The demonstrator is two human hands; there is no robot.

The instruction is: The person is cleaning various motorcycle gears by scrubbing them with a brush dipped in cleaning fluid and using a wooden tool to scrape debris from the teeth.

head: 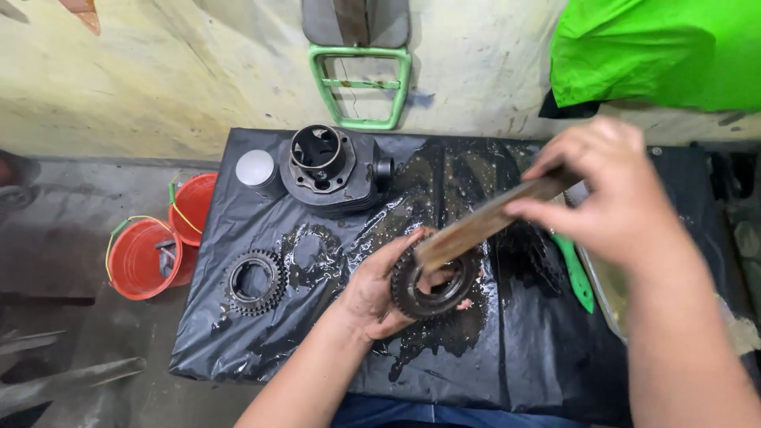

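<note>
Your left hand (380,289) is cupped under a dark toothed gear (432,289), fingers curled up through and around its ring so it sits in your palm, just above the wet sheet near the middle of the scene. Your right hand (614,194) is closed on the far end of a flat, worn wooden stick (491,218), which slants down and left until its near end rests on the top edge of the gear. The gear is blackened and oily, with fine teeth around its rim and a wide open centre.

Going left to right: two orange buckets (143,257) stand on the floor at the left, off the sheet. On the black plastic sheet (238,341), shiny with puddles of oil, a second gear ring (255,282) lies flat, well apart from your left hand. Farther off sit a small round pale cap (255,168) and, just beside it, a dark finned engine cylinder (331,170) with its bore facing up. A green handle (576,273) lies on the sheet under your right forearm. Behind, a stained yellowish wall (158,71) carries a green metal frame (361,85), and a bright green cloth (666,51) hangs at the far right.
</note>
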